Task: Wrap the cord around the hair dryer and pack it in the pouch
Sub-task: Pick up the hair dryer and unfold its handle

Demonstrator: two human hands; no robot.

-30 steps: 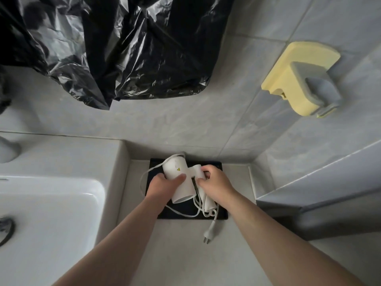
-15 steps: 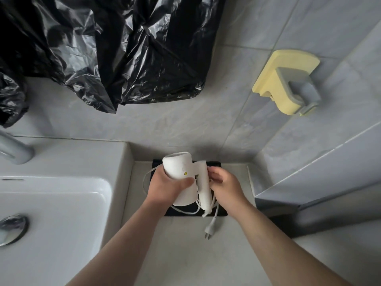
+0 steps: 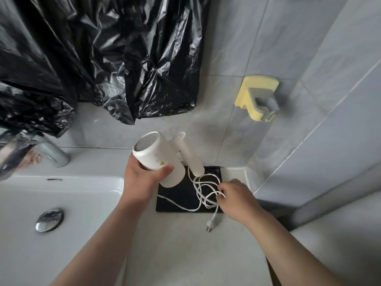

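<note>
My left hand [image 3: 144, 178] grips the barrel of the white hair dryer [image 3: 158, 157] and holds it up above the counter, its mesh end facing up-left and its handle pointing right. The white cord [image 3: 203, 190] hangs from the handle in loose loops over the flat black pouch [image 3: 177, 198], which lies on the counter against the wall. My right hand [image 3: 237, 200] pinches a loop of the cord at the pouch's right edge. The plug [image 3: 211, 220] rests on the counter just in front of the pouch.
A white sink [image 3: 61, 203] with a chrome drain [image 3: 49, 220] and faucet [image 3: 51, 153] lies to the left. Black plastic sheeting [image 3: 99, 58] hangs on the wall above. A yellow and grey holder [image 3: 257, 98] is fixed to the tiled wall at the right. The counter [image 3: 185, 254] extends toward me.
My left hand has lifted the hair dryer off the pouch and tilted it. My right hand has left the handle and moved right and down onto the cord, which now hangs in loose loops.
</note>
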